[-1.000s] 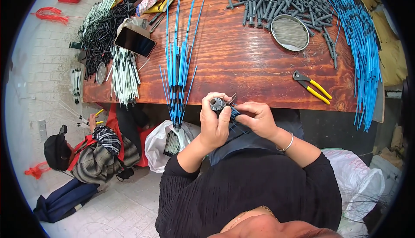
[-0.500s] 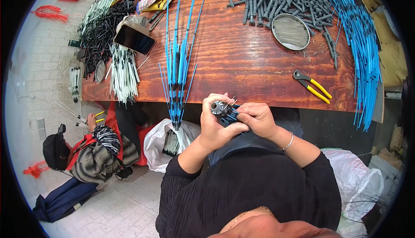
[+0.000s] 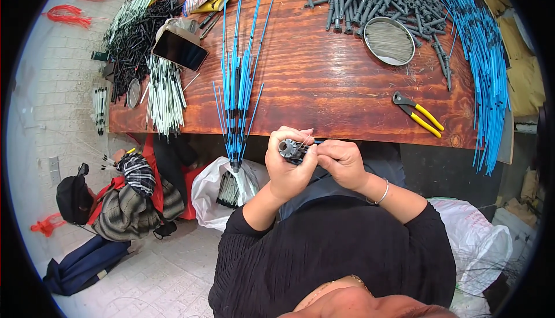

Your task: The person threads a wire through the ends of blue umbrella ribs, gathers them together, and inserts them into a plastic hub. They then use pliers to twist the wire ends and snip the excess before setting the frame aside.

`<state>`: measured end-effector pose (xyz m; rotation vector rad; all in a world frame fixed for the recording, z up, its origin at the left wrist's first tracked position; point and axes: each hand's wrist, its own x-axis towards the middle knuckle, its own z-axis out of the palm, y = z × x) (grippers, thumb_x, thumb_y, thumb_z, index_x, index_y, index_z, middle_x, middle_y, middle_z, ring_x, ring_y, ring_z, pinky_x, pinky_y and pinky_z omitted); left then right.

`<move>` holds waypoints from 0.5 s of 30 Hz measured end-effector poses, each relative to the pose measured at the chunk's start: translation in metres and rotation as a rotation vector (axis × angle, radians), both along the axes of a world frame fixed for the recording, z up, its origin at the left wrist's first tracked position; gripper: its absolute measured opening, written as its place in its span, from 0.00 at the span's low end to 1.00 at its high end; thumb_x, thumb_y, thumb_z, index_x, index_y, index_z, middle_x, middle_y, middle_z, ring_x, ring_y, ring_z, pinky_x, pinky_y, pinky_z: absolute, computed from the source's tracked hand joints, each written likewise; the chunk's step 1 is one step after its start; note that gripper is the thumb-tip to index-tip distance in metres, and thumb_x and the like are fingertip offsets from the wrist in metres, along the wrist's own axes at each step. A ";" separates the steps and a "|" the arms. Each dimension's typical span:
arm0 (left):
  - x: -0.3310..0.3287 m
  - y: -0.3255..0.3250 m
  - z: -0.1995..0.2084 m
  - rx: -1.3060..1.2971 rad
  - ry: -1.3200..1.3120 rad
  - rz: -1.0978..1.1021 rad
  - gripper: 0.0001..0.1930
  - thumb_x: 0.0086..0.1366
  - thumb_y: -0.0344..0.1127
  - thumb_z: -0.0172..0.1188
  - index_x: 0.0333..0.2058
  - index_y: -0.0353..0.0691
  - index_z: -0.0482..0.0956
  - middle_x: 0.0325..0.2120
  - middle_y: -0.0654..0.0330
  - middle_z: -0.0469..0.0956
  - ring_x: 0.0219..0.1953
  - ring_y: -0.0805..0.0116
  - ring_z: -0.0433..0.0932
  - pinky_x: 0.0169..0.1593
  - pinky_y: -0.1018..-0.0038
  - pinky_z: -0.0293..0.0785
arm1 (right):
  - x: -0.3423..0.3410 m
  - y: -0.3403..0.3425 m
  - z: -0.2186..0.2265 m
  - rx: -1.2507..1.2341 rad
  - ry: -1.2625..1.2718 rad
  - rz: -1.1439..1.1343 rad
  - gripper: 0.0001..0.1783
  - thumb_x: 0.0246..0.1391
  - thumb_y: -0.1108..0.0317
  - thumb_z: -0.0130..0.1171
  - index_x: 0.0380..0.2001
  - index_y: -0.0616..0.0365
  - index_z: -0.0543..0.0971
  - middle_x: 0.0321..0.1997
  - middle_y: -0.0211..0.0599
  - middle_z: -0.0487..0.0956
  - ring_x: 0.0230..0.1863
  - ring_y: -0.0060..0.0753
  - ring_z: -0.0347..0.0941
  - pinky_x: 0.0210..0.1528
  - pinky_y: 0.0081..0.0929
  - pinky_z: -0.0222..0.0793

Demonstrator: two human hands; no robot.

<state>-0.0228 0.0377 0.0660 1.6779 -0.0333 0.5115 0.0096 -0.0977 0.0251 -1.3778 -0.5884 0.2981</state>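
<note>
Clasps a dark grey notched cylinder (image 3: 288, 148) in the left grip (image 3: 287, 165), with fingers and thumb curled around it, just off the six o'clock edge of the worktop (image 3: 324, 87). Points the hollow round end up toward the camera, with thin wires (image 3: 307, 140) sticking out beside it at two o'clock. Holds the right grip (image 3: 345, 162) just beside the cylinder at three o'clock, with thumb and forefinger drawn together; cannot tell whether on anything. From the hands, has a heap of grey rod-shaped parts (image 3: 370, 3) at one o'clock, with a round tin (image 3: 401, 62) nearer in that direction. Has yellow-handled pliers (image 3: 411, 108) between two and three o'clock, and a thick spread of blue strips (image 3: 488, 81) farther out. Has a fanned bundle of blue strips (image 3: 234, 95) between ten and eleven o'clock, and at ten, farther out, a phone (image 3: 180, 51), pale sticks (image 3: 165, 98) and a dark pile of slim parts (image 3: 133, 58). Has a white bag (image 3: 203, 199) at eight o'clock, with a co-worker (image 3: 124, 211) beyond it.
</note>
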 end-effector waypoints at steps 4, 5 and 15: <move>-0.004 0.002 -0.002 -0.073 -0.001 -0.057 0.15 0.50 0.15 0.54 0.34 0.36 0.63 0.28 0.57 0.70 0.31 0.67 0.73 0.48 0.60 0.71 | 0.002 -0.002 0.000 -0.016 0.016 0.072 0.07 0.49 0.71 0.60 0.29 0.63 0.80 0.26 0.38 0.78 0.27 0.29 0.74 0.31 0.23 0.68; -0.004 0.002 -0.001 -0.073 -0.002 -0.057 0.15 0.50 0.15 0.54 0.34 0.36 0.63 0.28 0.57 0.70 0.31 0.67 0.73 0.48 0.60 0.71 | 0.003 -0.003 0.003 -0.019 0.036 0.099 0.07 0.49 0.70 0.60 0.29 0.64 0.80 0.25 0.38 0.78 0.27 0.28 0.73 0.30 0.22 0.68; -0.006 0.019 0.011 -0.149 0.068 -0.257 0.06 0.53 0.19 0.55 0.28 0.35 0.68 0.25 0.56 0.71 0.30 0.67 0.72 0.45 0.64 0.72 | 0.013 -0.007 0.006 0.011 0.225 0.335 0.07 0.50 0.70 0.59 0.26 0.65 0.79 0.20 0.32 0.75 0.22 0.21 0.67 0.27 0.21 0.63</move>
